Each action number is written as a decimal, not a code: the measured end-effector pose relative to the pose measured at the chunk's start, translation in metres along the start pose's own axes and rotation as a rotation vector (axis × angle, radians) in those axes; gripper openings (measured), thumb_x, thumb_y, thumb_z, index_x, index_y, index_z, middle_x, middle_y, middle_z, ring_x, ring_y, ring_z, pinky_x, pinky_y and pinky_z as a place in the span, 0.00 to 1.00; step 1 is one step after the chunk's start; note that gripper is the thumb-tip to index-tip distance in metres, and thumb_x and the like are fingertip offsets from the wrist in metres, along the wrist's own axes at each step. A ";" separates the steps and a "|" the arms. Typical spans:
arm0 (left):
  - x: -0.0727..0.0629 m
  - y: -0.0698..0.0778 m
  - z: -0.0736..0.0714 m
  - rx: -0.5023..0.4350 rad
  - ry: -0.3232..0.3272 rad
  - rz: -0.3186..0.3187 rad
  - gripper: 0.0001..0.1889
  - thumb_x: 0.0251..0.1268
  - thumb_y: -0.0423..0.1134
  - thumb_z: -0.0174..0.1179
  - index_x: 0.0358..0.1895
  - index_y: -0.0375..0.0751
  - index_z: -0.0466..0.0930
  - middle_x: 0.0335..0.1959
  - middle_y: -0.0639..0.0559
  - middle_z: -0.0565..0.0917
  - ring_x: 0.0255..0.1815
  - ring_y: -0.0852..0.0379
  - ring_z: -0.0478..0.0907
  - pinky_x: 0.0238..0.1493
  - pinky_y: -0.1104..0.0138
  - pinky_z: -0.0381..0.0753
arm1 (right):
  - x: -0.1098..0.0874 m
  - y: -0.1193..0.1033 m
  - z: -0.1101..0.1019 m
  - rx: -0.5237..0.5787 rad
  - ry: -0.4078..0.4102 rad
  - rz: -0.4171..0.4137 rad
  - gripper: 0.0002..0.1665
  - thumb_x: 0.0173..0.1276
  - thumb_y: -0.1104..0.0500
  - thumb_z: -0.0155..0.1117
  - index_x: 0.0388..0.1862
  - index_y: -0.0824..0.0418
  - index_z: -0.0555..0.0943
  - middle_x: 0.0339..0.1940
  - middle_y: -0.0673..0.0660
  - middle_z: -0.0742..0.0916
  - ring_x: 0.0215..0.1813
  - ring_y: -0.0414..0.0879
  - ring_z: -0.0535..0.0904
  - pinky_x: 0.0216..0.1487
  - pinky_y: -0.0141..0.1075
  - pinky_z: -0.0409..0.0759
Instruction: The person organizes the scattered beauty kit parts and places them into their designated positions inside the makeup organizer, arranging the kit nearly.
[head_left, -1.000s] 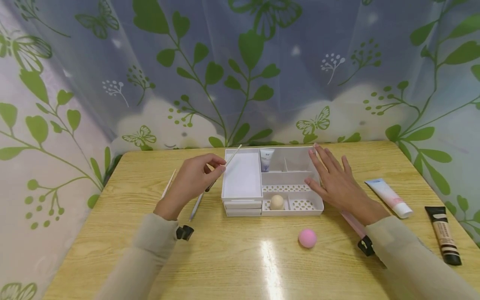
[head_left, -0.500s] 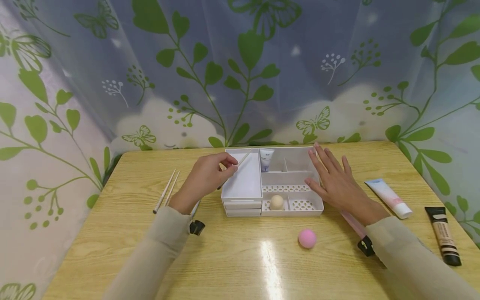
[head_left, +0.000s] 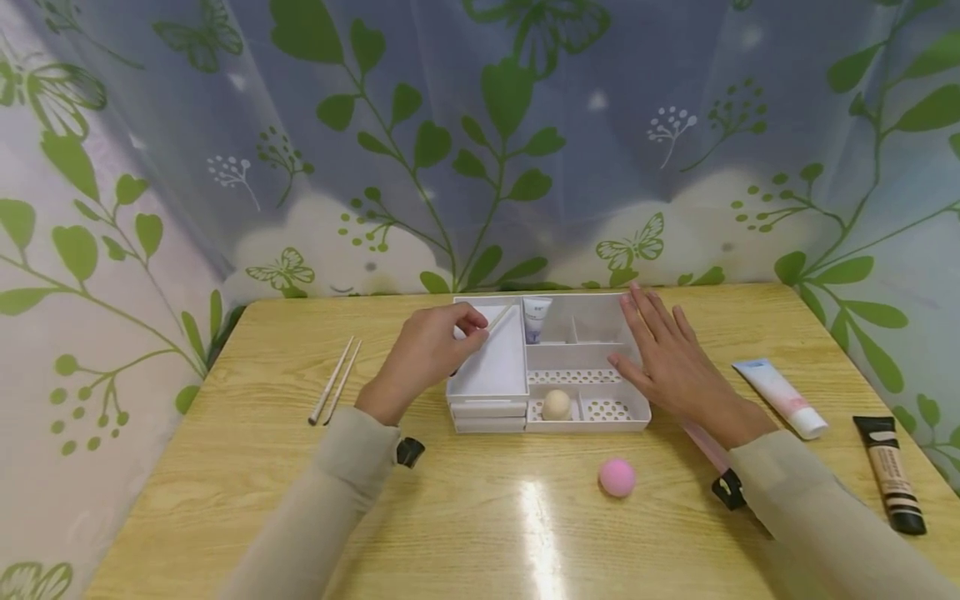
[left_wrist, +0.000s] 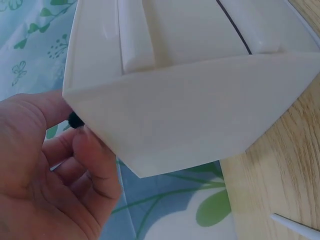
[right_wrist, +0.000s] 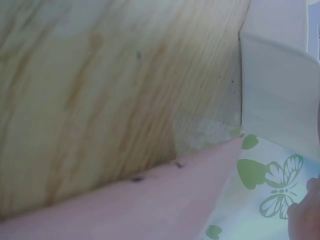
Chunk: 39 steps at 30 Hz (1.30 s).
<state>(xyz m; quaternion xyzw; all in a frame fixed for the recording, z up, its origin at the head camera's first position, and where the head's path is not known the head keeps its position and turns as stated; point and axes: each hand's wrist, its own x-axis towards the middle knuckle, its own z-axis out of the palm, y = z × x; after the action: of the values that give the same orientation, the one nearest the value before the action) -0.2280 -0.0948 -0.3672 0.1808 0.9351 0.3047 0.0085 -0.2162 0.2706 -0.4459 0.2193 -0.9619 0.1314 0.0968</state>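
My left hand [head_left: 431, 350] pinches a slim white stick with a dark tip, like a small brush [head_left: 499, 317], between thumb and fingers. It slants over the left top tray of a white desk organizer [head_left: 487, 413]. In the left wrist view only its dark end [left_wrist: 75, 120] shows, beside the organizer's wall [left_wrist: 165, 120]. My right hand [head_left: 667, 358] lies with straight fingers against the organizer's right side. A small white tube [head_left: 535, 321] stands in a back compartment, and a cream ball [head_left: 557, 405] sits in a front one.
Two similar slim sticks [head_left: 332, 379] lie at the left. A pink ball [head_left: 617, 477] is in front of the organizer. A pink object [head_left: 707, 447] lies partly under my right wrist. A white-and-pink tube [head_left: 782, 398] and a black-and-beige tube [head_left: 890, 473] lie at the right.
My left hand has moved right with the slim stick, from the organizer's left edge to over its tray, and the stick has tilted lower. My right hand stays almost still.
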 end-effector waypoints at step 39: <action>-0.002 -0.009 -0.001 0.009 0.069 0.038 0.09 0.80 0.44 0.64 0.53 0.47 0.90 0.44 0.54 0.93 0.38 0.54 0.85 0.46 0.58 0.83 | -0.002 0.000 0.002 0.014 -0.003 0.001 0.53 0.88 0.42 0.54 0.93 0.60 0.37 0.95 0.58 0.42 0.93 0.63 0.39 0.88 0.69 0.41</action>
<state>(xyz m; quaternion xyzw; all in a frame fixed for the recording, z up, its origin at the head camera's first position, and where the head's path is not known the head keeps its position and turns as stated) -0.2294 -0.1031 -0.3714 0.1881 0.9325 0.3067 -0.0306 -0.2152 0.2707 -0.4484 0.2198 -0.9612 0.1380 0.0937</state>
